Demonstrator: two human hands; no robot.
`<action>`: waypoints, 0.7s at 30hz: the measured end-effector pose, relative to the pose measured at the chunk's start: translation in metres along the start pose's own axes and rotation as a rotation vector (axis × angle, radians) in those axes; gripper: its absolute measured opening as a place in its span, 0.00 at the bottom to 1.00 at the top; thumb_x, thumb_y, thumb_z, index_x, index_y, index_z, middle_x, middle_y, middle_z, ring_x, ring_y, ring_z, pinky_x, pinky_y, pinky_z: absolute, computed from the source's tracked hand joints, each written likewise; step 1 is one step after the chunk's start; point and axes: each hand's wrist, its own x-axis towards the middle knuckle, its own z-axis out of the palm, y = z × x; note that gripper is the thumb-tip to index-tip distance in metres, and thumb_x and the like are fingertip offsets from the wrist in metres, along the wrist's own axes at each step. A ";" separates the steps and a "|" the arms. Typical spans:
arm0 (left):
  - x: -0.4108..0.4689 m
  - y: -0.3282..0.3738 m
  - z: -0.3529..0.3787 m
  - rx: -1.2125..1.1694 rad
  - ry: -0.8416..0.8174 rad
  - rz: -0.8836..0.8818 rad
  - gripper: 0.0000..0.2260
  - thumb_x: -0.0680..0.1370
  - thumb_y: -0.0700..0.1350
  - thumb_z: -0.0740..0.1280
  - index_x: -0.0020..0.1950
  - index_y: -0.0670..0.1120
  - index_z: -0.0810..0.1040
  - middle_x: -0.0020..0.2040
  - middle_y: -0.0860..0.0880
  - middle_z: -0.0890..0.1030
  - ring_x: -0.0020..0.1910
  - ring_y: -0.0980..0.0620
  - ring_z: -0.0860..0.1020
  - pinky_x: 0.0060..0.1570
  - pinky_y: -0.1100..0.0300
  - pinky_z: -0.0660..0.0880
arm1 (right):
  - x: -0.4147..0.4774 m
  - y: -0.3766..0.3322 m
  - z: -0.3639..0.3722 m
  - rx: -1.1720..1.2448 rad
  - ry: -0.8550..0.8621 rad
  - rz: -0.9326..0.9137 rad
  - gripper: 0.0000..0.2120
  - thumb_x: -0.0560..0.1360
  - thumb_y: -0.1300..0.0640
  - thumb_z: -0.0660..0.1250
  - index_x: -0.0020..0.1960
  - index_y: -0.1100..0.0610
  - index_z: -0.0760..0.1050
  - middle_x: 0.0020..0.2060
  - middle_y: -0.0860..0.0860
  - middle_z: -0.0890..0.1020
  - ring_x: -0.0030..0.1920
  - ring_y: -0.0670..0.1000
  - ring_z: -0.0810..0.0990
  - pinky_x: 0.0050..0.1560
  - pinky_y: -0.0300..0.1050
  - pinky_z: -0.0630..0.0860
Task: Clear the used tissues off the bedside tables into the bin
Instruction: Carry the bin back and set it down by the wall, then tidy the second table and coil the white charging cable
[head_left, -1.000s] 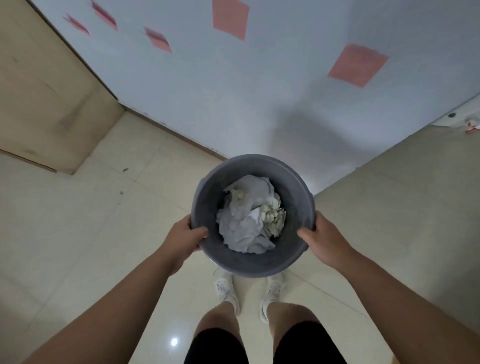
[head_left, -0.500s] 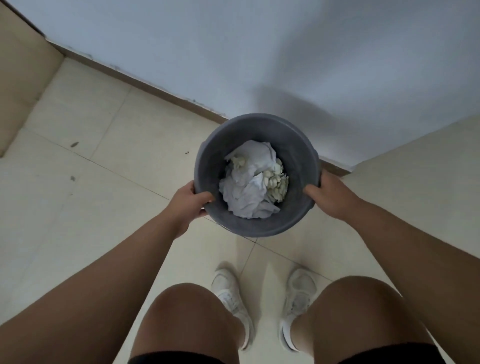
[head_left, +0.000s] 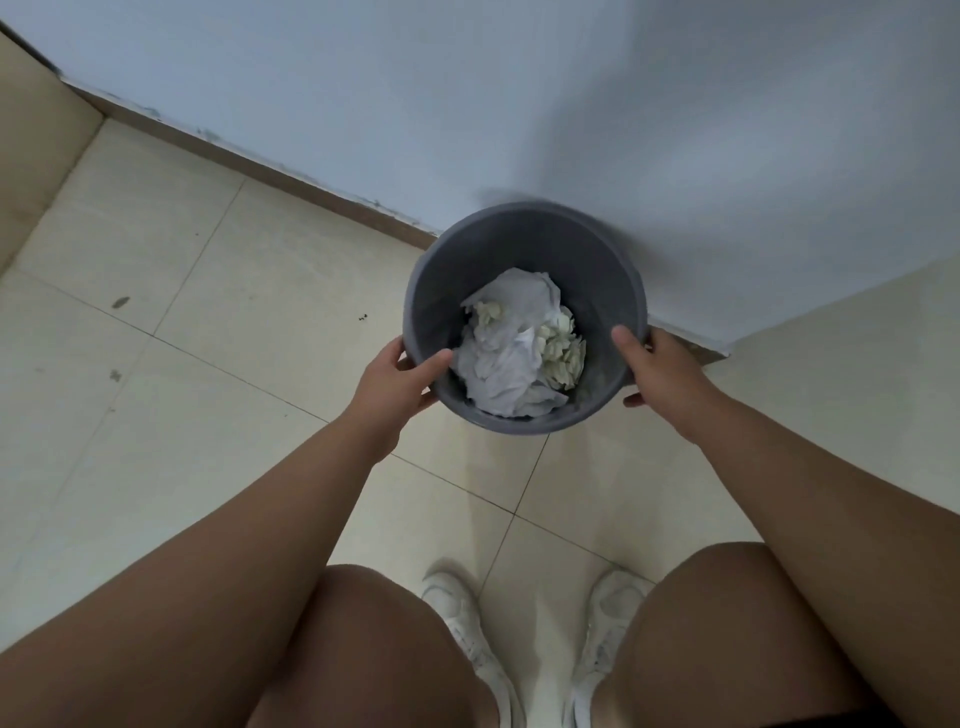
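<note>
A round grey bin (head_left: 524, 228) sits low near the corner where the wall meets the tiled floor. Inside it lies a heap of crumpled white tissues (head_left: 514, 353) with some yellowish scraps among them. My left hand (head_left: 397, 379) grips the bin's left rim, thumb inside. On the right rim, my right hand (head_left: 660, 371) holds with its thumb over the edge and fingers outside. Whether the bin rests on the floor or hangs just above it I cannot tell.
A pale blue wall (head_left: 467, 104) with a brown skirting board (head_left: 249, 161) runs behind the bin. A beige panel (head_left: 36, 135) stands at far left. My bent knees and white shoes (head_left: 467, 639) are at the bottom, on cream floor tiles.
The bin has gone down and away from me toward the wall corner, both hands still on its rim. My knees have bent further and the view has dropped closer to the floor.
</note>
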 end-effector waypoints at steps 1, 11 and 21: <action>-0.008 0.004 -0.001 0.009 -0.021 -0.026 0.24 0.78 0.49 0.77 0.73 0.52 0.76 0.64 0.53 0.85 0.59 0.51 0.85 0.57 0.53 0.85 | -0.006 -0.001 -0.002 -0.005 0.006 0.013 0.25 0.80 0.36 0.61 0.69 0.51 0.73 0.56 0.49 0.83 0.50 0.50 0.85 0.43 0.52 0.85; -0.263 0.138 -0.030 0.203 0.139 0.231 0.07 0.83 0.50 0.69 0.58 0.52 0.85 0.47 0.53 0.88 0.45 0.52 0.87 0.42 0.61 0.85 | -0.248 -0.110 -0.096 -0.111 0.101 -0.161 0.17 0.78 0.36 0.57 0.44 0.44 0.79 0.43 0.38 0.85 0.36 0.44 0.84 0.38 0.49 0.80; -0.563 0.255 -0.091 0.169 0.254 0.130 0.15 0.86 0.53 0.63 0.48 0.53 0.87 0.43 0.53 0.88 0.38 0.55 0.85 0.41 0.56 0.81 | -0.486 -0.285 -0.182 -0.220 -0.243 -0.309 0.27 0.79 0.32 0.54 0.40 0.48 0.82 0.38 0.49 0.87 0.33 0.49 0.83 0.37 0.46 0.76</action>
